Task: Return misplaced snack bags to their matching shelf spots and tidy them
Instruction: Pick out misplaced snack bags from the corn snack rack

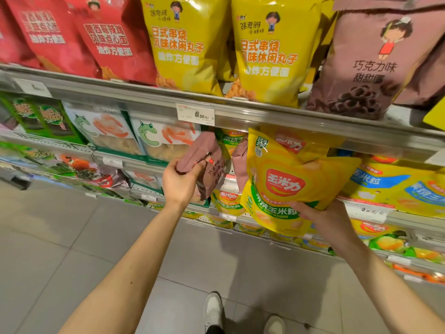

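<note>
Two hands at shelf, left hand (179, 183) fingers curled round brown chocolate snack bag (204, 165), right hand (323, 216) gripping yellow baked corn bag (281, 186), second brown bag (239, 162) wedged between.

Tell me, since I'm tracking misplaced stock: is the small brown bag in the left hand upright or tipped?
Tipped. The small brown bag leans sideways in the left hand, its printed text running at a slant.

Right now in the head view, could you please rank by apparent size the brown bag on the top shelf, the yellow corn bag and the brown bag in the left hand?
1. brown bag on the top shelf; nearer the camera, so unsure
2. yellow corn bag
3. brown bag in the left hand, partly covered by the left hand
</note>
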Demonstrator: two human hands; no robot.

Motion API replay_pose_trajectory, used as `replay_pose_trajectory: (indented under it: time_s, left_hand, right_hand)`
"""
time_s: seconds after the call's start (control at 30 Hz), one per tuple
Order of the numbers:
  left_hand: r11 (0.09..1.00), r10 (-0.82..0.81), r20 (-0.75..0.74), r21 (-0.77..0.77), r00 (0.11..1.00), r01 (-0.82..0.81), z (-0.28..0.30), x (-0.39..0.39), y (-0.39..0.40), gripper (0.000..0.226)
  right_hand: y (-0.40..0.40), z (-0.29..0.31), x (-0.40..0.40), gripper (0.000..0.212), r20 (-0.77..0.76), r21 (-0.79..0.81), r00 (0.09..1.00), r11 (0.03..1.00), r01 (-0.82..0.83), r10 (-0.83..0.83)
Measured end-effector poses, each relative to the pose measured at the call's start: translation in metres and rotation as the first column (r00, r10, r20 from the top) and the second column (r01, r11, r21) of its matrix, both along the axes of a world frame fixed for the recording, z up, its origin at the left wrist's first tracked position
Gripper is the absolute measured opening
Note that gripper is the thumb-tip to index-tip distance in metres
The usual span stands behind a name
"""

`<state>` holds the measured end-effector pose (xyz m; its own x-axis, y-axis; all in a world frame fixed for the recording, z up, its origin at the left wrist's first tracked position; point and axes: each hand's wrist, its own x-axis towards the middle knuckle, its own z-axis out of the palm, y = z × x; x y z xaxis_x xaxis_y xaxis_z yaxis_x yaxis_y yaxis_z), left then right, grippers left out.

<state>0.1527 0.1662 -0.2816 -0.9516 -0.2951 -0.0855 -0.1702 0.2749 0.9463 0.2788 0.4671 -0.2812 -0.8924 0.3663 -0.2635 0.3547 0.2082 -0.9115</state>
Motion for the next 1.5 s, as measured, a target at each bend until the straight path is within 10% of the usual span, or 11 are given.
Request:
replay_pose_trajectory:
  time_s: [0.13, 0.47, 0.97, 1.5]
  left_hand:
    - [0.985, -0.159, -0.005, -0.074, 0.987, 0.158, 0.007, 0.019, -0.024, 0.029]
    - [0.904, -0.394, 0.026, -0.173, 0.919, 0.392, 0.011, 0.046, 0.018, 0.036]
    - [0.994, -0.041, -0.076, -0.105, 0.996, 0.032, -0.001, 0.027, 0.114, 0.041]
    - [0.979, -0.203, 0.077, 0.046, 0.976, 0.200, -0.036, -0.013, 0.108, 0.057]
  right_hand:
    - [0.003, -0.002, -0.001, 0.079, -0.004, -0.004, 1.000, 1.000, -0.002, 0.002]
    - [0.037, 0.001, 0.021, 0.036, 0.044, -0.010, 0.999, 1.000, -0.006, 0.006]
    - [0.052, 0.002, 0.024, 0.034, -0.005, 0.022, 1.000, 1.000, -0.013, 0.013]
    - [0.029, -0.015, -0.012, 0.048, 0.002, 0.063, 1.000, 0.998, 0.028, -0.028]
